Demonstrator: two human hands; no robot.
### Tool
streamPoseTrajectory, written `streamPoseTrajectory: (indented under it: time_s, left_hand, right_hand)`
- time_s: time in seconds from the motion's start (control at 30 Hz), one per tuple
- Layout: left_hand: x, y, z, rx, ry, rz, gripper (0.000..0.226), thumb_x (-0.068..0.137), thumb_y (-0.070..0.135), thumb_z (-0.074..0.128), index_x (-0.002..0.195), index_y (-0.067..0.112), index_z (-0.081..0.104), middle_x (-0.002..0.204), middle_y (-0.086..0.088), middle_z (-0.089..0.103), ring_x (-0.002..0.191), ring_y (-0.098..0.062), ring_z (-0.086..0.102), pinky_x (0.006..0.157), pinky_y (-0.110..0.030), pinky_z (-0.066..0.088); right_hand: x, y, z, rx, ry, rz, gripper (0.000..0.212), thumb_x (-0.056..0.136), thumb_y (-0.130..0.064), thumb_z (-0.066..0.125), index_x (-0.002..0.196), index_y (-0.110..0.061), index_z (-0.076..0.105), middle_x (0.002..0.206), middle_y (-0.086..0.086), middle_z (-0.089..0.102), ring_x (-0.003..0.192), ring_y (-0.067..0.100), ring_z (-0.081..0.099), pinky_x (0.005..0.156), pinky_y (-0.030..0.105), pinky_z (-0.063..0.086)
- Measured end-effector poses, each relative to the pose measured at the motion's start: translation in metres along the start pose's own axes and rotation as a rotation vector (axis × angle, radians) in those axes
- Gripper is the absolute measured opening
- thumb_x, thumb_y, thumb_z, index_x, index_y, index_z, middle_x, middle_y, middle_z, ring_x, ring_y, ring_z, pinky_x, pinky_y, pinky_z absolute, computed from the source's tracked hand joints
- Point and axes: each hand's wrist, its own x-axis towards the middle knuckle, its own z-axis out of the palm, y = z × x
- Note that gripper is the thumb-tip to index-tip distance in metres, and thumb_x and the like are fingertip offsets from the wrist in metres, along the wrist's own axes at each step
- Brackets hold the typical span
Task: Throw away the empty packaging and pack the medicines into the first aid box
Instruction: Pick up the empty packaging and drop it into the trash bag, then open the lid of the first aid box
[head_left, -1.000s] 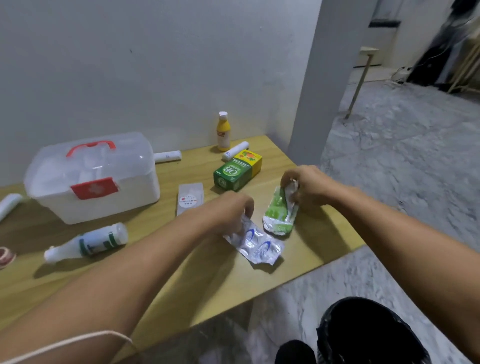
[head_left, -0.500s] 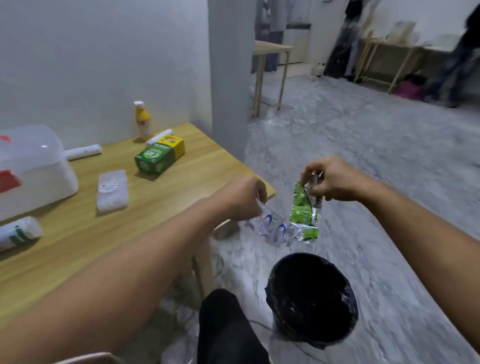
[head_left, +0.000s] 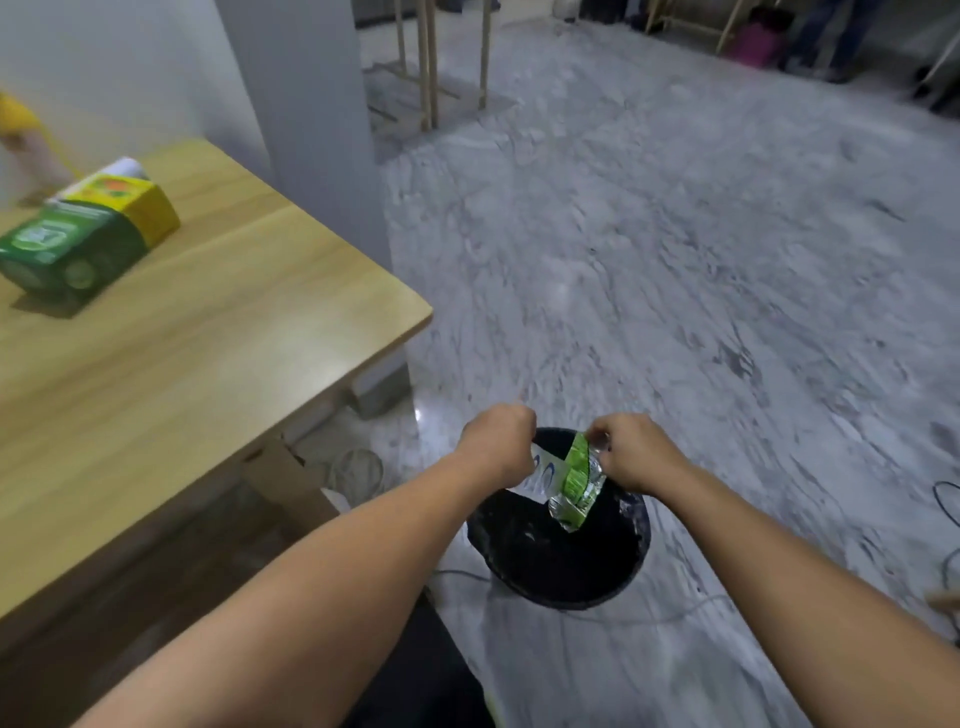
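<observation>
Both hands hang over the black-lined trash bin (head_left: 545, 571) on the floor, right of the table. My left hand (head_left: 496, 441) is shut on a clear and silver blister wrapper with blue marks (head_left: 543, 474), mostly hidden behind the hand. My right hand (head_left: 631, 454) pinches the top of an empty green and silver wrapper (head_left: 575, 486), which dangles above the bin's opening. A green medicine box (head_left: 62, 249) and a yellow box (head_left: 137, 202) lie on the wooden table (head_left: 208, 353) at the left. The first aid box is out of view.
A white tube (head_left: 122, 167) lies behind the boxes, and a blurred yellow bottle (head_left: 15, 119) stands at the far left. A grey pillar (head_left: 306, 104) rises by the table corner. Wooden furniture legs (head_left: 431, 62) stand farther back. Cables (head_left: 945, 499) trail on the marble floor.
Both hands have carried the two wrappers off the table, to the right and down, over the bin. The view has swung right and downward, and the first aid box has left the frame.
</observation>
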Motion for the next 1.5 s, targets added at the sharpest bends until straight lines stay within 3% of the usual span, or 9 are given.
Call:
streamPoseTrajectory:
  time_s: [0.23, 0.37, 0.6, 0.8, 0.93, 1.03, 1.2, 1.33, 1.5]
  left_hand:
    - [0.027, 0.0, 0.049, -0.247, -0.093, -0.024, 0.055, 0.074, 0.032, 0.074, 0.123, 0.016, 0.056, 0.114, -0.005, 0.065, 0.103, -0.026, 0.062, 0.085, -0.037, 0.054]
    - [0.033, -0.006, 0.046, -0.21, -0.083, -0.037, 0.048, 0.077, 0.033, 0.072, 0.119, 0.014, 0.058, 0.119, -0.006, 0.062, 0.11, -0.027, 0.06, 0.09, -0.038, 0.052]
    - [0.027, -0.01, -0.016, -0.122, -0.068, -0.017, 0.065, 0.081, 0.039, 0.068, 0.136, 0.012, 0.048, 0.14, -0.008, 0.053, 0.125, -0.027, 0.053, 0.102, -0.036, 0.045]
    - [-0.024, -0.009, -0.104, -0.153, 0.022, 0.016, 0.057, 0.081, 0.04, 0.069, 0.129, 0.012, 0.057, 0.127, -0.003, 0.063, 0.112, -0.02, 0.06, 0.092, -0.03, 0.05]
    - [-0.079, -0.021, -0.165, -0.419, 0.015, -0.02, 0.051, 0.079, 0.035, 0.073, 0.121, 0.009, 0.061, 0.11, -0.008, 0.07, 0.088, -0.02, 0.069, 0.077, -0.032, 0.059]
    - [-0.125, -0.038, -0.204, -0.568, 0.016, -0.039, 0.034, 0.081, 0.028, 0.073, 0.109, 0.009, 0.066, 0.106, -0.012, 0.069, 0.088, -0.023, 0.069, 0.078, -0.035, 0.059]
    - [-0.195, -0.094, -0.254, -0.388, 0.228, -0.205, 0.042, 0.079, 0.031, 0.075, 0.113, 0.009, 0.065, 0.111, -0.013, 0.07, 0.087, -0.02, 0.067, 0.078, -0.036, 0.057]
    - [-0.255, -0.149, -0.285, -0.309, 0.348, -0.347, 0.037, 0.076, 0.029, 0.077, 0.106, 0.007, 0.069, 0.105, -0.019, 0.071, 0.077, -0.019, 0.061, 0.07, -0.033, 0.052]
    - [-0.328, -0.209, -0.314, -0.134, 0.535, -0.521, 0.049, 0.076, 0.03, 0.077, 0.118, 0.008, 0.064, 0.118, -0.007, 0.068, 0.104, -0.022, 0.064, 0.094, -0.037, 0.052]
  right_hand:
    - [0.009, 0.024, 0.036, 0.013, -0.074, 0.067, 0.045, 0.082, -0.01, 0.054, 0.125, -0.021, 0.06, 0.125, 0.012, 0.062, 0.109, 0.031, 0.06, 0.089, 0.039, 0.052]
    - [0.012, 0.027, 0.036, 0.053, -0.126, 0.104, 0.054, 0.079, -0.007, 0.053, 0.132, -0.02, 0.053, 0.135, 0.01, 0.056, 0.121, 0.029, 0.054, 0.098, 0.04, 0.048]
    - [0.021, -0.005, -0.001, 0.109, -0.093, 0.005, 0.043, 0.08, -0.012, 0.059, 0.123, -0.015, 0.061, 0.121, 0.008, 0.066, 0.112, 0.026, 0.06, 0.097, 0.036, 0.048]
    - [0.012, -0.081, -0.066, 0.103, -0.078, -0.191, 0.037, 0.085, -0.019, 0.063, 0.122, -0.017, 0.061, 0.117, 0.004, 0.067, 0.104, 0.021, 0.062, 0.094, 0.035, 0.049]
    - [-0.006, -0.15, -0.116, 0.075, -0.009, -0.362, 0.037, 0.082, -0.023, 0.066, 0.118, -0.018, 0.064, 0.111, 0.003, 0.07, 0.099, 0.018, 0.065, 0.088, 0.034, 0.052]
    - [-0.022, -0.207, -0.142, 0.065, 0.018, -0.485, 0.032, 0.08, -0.023, 0.069, 0.112, -0.019, 0.067, 0.104, 0.001, 0.072, 0.092, 0.016, 0.066, 0.081, 0.03, 0.053]
    - [-0.054, -0.303, -0.16, 0.038, 0.023, -0.675, 0.028, 0.082, -0.02, 0.072, 0.109, -0.017, 0.069, 0.093, -0.002, 0.067, 0.086, 0.015, 0.065, 0.074, 0.027, 0.051]
    - [-0.076, -0.377, -0.155, 0.006, 0.041, -0.808, 0.026, 0.08, -0.017, 0.071, 0.106, -0.019, 0.07, 0.097, 0.001, 0.071, 0.087, 0.018, 0.065, 0.083, 0.028, 0.052]
    - [-0.102, -0.471, -0.129, -0.025, 0.026, -0.991, 0.029, 0.079, -0.013, 0.071, 0.107, -0.017, 0.071, 0.101, 0.005, 0.073, 0.09, 0.02, 0.067, 0.087, 0.031, 0.053]
